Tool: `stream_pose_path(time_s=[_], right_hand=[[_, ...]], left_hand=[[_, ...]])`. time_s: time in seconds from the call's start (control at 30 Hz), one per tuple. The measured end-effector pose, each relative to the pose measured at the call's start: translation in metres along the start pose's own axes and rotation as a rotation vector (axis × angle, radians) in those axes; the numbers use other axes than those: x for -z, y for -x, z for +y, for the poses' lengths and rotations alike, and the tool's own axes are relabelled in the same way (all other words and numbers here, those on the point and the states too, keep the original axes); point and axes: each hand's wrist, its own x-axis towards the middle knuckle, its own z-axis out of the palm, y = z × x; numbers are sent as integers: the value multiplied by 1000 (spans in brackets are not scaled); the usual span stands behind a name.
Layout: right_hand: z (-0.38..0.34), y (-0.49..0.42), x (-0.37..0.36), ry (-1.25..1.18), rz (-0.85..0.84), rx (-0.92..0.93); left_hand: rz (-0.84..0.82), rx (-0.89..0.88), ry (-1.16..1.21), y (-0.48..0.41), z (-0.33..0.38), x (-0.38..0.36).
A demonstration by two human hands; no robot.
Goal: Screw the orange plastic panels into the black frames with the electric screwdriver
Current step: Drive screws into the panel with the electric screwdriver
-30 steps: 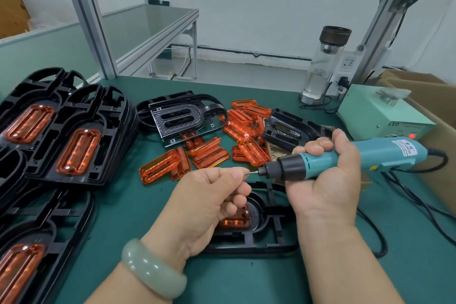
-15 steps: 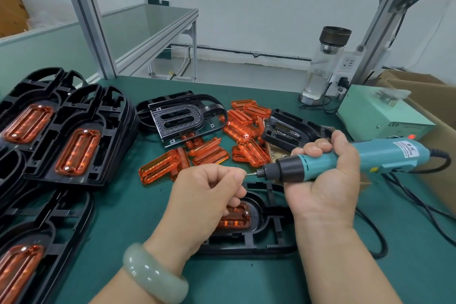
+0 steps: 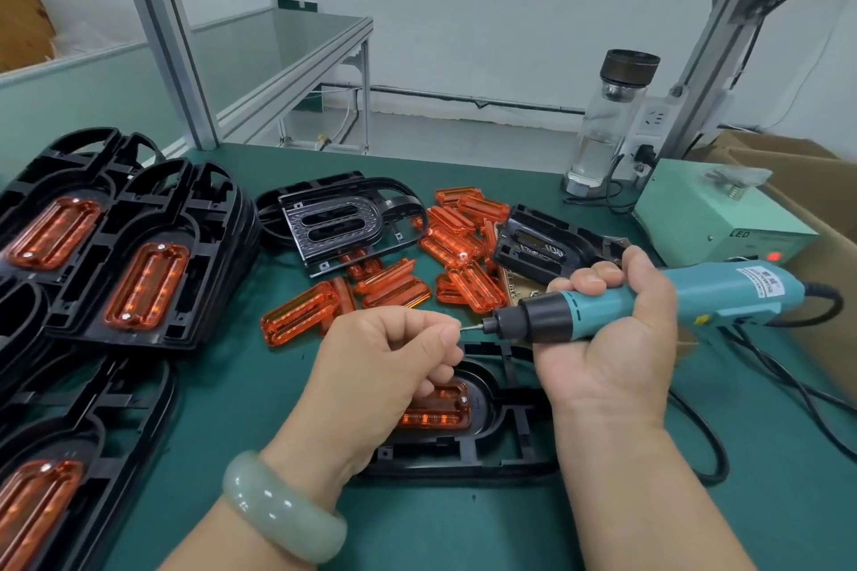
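Note:
My right hand (image 3: 612, 338) grips the teal electric screwdriver (image 3: 649, 301), held level with its bit pointing left. My left hand (image 3: 380, 366) pinches a small screw (image 3: 463, 329) against the bit tip. Both hands hover above a black frame (image 3: 491, 440) on the green mat, which has an orange panel (image 3: 440, 408) seated in it, partly hidden by my left hand. Several loose orange panels (image 3: 394, 287) lie in a pile behind my hands.
Stacks of black frames with orange panels (image 3: 134, 255) fill the left side. Two empty black frames (image 3: 338, 218) (image 3: 542, 246) lie among the loose panels. A green power box (image 3: 723, 223), a glass bottle (image 3: 607, 121), a cardboard box (image 3: 825, 218) and the screwdriver's cable (image 3: 705, 445) occupy the right.
My hands stay together at the bit tip. My left hand's fingers shifted slightly against the bit, and the screwdriver barely moved.

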Motion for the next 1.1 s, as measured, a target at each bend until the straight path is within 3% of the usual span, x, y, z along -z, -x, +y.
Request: stream_pose_path(time_s=[0.47,0.53,0.63,0.77,0.9,1.1], right_hand=[[-1,0,-1,0,11,-22],[-2,-1,-2,2,13,-22],[-3,-3,-1,22,21,-12],[-3,-3,-1,36,16,-14],[-2,-3,0,76,-6,-9],[-2,-1,-2,140,-32,-4]], left_hand=[[-30,-61,-99,0,3,4],[-34,-74,-181,-1,5,12],[40,-90,-485,-5,7,33],[-42,48,-791,-6,6,54],[-191,117,-904,-4,2,57],[-215,15,-944,-5,-4,42]])
